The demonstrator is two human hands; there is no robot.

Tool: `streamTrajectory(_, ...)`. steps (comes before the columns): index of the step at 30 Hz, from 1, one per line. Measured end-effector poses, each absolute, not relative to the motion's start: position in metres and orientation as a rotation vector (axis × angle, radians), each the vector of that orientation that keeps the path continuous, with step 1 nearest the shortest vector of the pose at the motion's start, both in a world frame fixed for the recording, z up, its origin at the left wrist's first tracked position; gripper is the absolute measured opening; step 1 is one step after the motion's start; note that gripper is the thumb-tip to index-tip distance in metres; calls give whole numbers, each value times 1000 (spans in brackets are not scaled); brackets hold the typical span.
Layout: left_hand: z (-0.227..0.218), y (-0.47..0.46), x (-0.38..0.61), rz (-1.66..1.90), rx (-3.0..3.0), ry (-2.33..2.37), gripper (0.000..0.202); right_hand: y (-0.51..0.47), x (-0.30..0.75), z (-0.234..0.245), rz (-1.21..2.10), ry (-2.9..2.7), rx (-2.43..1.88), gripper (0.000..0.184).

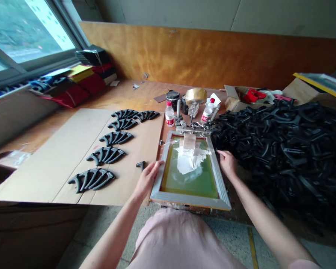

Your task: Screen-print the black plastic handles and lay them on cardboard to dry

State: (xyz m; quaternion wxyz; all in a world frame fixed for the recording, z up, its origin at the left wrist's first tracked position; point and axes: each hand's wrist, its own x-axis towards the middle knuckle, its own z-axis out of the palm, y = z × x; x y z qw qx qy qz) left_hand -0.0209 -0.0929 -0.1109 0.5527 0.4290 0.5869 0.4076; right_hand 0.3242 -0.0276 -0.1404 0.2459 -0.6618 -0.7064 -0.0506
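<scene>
A screen-printing frame [159, 180] with a grey metal rim and green mesh lies in front of me, hinged at its far end to a clamp [193, 129]. White ink and a squeegee [189, 144] rest on the mesh. My left hand [147, 179] grips the frame's left rail, fingers curled over it. My right hand [226, 162] holds the right rail near its far end, fingers bent on the rim. A single small black part [140, 164] lies just left of the frame.
Rows of fanned black curved parts [106, 155] lie on a cardboard sheet [58, 157] to the left. A big heap of the same black parts [285, 138] fills the right. Bottles [169, 114], a tape roll [195, 95] and a jar stand behind the frame. A window is at far left.
</scene>
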Motion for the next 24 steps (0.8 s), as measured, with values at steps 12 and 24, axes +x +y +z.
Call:
streamTrajectory(12,-195,-94,-18,817,1093,1527,63,-31,232,-118,319,-2636,-1560,13)
streamTrajectory(24,-198,-95,-19,869,1067,1505,63,-56,244,-126,273,-2613,-1309,21)
